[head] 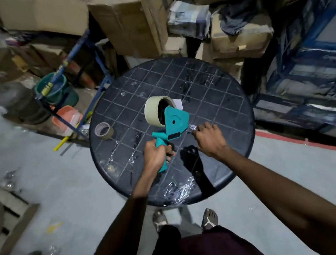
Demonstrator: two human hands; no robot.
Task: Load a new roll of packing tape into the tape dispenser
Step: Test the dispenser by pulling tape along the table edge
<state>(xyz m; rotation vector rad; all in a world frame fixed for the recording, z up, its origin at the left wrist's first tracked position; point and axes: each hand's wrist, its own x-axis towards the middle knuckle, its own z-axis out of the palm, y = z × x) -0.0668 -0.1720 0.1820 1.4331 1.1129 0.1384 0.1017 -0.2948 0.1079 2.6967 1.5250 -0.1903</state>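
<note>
Left grip (157, 153) clamped on dispenser (172, 126) handle, right grip (207, 135) pinching tape end, spare roll (103, 131) on table (211, 88)

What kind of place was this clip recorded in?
Probably a storeroom or small warehouse: stacked cardboard boxes fill the back, blue metal racking stands at right, and a round black table serves as the packing bench.

One head-worn wide-angle view looks steeply down, close above the round dark gridded plastic tabletop (211, 88) and grey floor (36, 171).
</note>
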